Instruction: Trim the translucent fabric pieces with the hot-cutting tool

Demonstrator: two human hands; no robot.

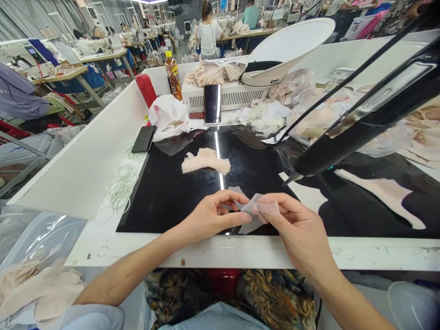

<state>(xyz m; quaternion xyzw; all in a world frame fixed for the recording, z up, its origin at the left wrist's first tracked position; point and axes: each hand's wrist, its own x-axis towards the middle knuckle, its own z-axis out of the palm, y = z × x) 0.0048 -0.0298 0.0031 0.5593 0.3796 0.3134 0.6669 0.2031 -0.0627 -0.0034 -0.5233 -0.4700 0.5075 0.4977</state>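
Observation:
Just above the front edge of the black work surface, a small sheer whitish fabric piece (pixel 256 207) is between my two hands. My right hand (pixel 299 224) pinches it between thumb and fingers, with a folded part showing over the fingertips. From the other side, my left hand (pixel 220 213) has curled fingers and its thumb at the fabric's left edge; how firmly it grips is partly hidden. Beyond the hands lies a stack of beige fabric pieces (pixel 206 162). A flat cream cut piece (pixel 305 192) lies to the right, partly behind my right hand.
A black machine arm (pixel 360 110) slants in from the right, its narrow tip over the surface. Another cut piece (pixel 381 195) lies at right. Pale green rings (pixel 122 183) and a dark phone (pixel 143 139) are at left. Behind stand an upright phone (pixel 212 103) and a bottle (pixel 173 75).

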